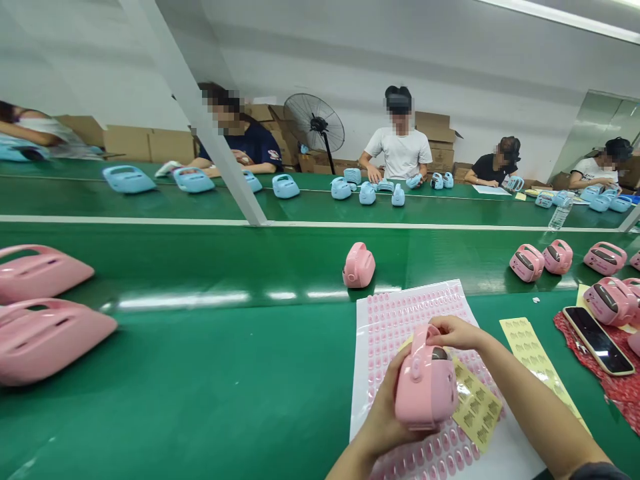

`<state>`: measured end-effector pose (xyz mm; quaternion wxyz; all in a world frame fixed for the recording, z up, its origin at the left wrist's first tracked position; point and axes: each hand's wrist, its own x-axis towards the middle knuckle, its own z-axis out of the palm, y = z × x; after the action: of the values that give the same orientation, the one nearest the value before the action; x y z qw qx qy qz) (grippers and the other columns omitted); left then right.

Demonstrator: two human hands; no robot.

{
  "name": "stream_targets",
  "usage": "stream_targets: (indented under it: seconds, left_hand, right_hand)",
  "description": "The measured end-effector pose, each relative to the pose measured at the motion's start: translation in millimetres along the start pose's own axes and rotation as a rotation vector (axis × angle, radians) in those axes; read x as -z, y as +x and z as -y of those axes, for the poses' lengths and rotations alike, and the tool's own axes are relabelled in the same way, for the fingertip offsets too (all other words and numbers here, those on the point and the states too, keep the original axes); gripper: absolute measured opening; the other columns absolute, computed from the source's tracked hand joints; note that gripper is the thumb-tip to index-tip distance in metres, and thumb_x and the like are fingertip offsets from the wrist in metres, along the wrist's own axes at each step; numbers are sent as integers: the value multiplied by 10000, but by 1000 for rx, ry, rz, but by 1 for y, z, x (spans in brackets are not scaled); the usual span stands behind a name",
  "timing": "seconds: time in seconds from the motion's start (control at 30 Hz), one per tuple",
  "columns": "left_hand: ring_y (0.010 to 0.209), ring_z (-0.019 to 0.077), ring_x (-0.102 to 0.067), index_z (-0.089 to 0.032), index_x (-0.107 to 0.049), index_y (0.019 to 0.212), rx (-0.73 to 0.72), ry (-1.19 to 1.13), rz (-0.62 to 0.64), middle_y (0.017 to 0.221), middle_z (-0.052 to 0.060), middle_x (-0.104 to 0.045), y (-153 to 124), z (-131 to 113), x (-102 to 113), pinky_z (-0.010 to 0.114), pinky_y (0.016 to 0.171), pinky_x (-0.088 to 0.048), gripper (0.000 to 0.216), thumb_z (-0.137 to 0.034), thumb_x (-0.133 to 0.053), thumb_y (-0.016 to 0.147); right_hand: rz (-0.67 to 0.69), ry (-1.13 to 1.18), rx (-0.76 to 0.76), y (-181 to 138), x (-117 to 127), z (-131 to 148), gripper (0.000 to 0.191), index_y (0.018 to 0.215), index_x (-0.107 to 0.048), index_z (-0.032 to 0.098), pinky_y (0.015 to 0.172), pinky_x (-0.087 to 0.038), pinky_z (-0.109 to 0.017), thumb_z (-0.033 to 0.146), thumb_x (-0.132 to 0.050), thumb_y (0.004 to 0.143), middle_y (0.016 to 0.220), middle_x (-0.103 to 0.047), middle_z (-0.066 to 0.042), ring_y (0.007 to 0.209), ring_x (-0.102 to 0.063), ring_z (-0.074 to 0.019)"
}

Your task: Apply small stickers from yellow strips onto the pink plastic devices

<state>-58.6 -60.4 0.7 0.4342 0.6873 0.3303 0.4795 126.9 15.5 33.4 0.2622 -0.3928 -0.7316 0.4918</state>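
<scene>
My left hand is wrapped round the lower side of a pink plastic device with a carry handle, holding it tilted over the sheet. On its top, a dark window shows beside the handle. The fingers of my right hand are closed at the far side of the handle; their tips are partly hidden. Beneath both hands lies a white sheet with rows of small pink oval stickers. A yellow label sheet rests on it, just right of the device.
One pink device stands beyond the sheet; others sit at left and right. A yellow label strip and a phone on red wrap lie rightward. Across a white rail, several people work with blue devices. A post slants upward.
</scene>
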Motion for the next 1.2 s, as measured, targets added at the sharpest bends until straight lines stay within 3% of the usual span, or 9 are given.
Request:
stream_targets:
  seconds: [0.07,0.17,0.33,0.43,0.67,0.77,0.87,1.07,1.2]
  left_hand:
    - [1122,354,-463,-248,-332,1268,102,-98,-108,1281,133,-445,1,-1,-2,459,901,-412,939,-462,-769,465]
    - [1079,291,-517,-270,-255,1314,258,-161,-249,1327,122,-403,5,5,-6,397,863,-446,779,-521,-611,668]
    - [1013,255,-562,-261,-415,1230,318,157,29,1057,75,-628,9,21,-7,403,828,-470,520,-392,-543,744]
    - [986,244,-578,-245,-553,1092,268,309,189,1033,68,-648,10,26,-5,401,863,-454,364,-336,-528,741]
    - [931,237,-591,-222,-613,985,209,365,182,1000,79,-659,12,21,-9,386,826,-467,279,-280,-511,732]
    - [863,244,-603,-228,-633,928,187,330,141,910,75,-677,13,19,-14,382,770,-478,238,-266,-536,714]
    - [809,247,-603,-215,-639,888,177,327,122,849,79,-676,13,18,-17,381,730,-474,218,-231,-544,692]
    - [813,242,-580,-207,-617,821,130,372,160,835,71,-661,11,16,-19,364,745,-435,189,-172,-494,681]
    - [764,222,-581,-204,-587,733,113,373,209,774,46,-647,11,15,-20,349,742,-417,175,-113,-454,667]
  right_hand:
    - [-117,29,-98,3,9,-2,281,558,-504,170,439,-304,-204,421,-591,650,483,-433,50,458,-400,-89]
    - [-495,1,-134,10,33,-3,208,602,-471,183,455,-309,-203,366,-521,686,508,-437,57,469,-395,-88]
    - [-989,-144,-219,33,97,-15,76,698,-467,192,599,-361,-220,267,-481,706,668,-499,35,650,-468,-119]
    - [-1092,-203,-326,46,127,-29,52,753,-498,191,619,-378,-234,233,-512,726,724,-540,23,689,-496,-132]
    - [-1023,-178,-528,46,152,-33,186,952,-546,121,664,-483,-309,262,-527,833,919,-579,-45,759,-573,-136]
    - [-1021,-163,-464,53,139,-13,327,1091,-481,123,739,-461,-334,138,-552,772,1130,-496,-144,949,-553,-212]
    - [-928,-100,-334,83,97,11,419,1145,-435,169,769,-451,-312,114,-541,743,1227,-421,-153,1035,-524,-226]
    - [-611,219,-225,179,-22,49,339,1120,-371,188,494,-471,-240,199,-470,796,961,-559,-60,625,-619,-123]
    - [-537,337,-230,212,-51,56,272,1023,-404,157,477,-442,-225,159,-493,766,774,-565,-24,548,-580,-107]
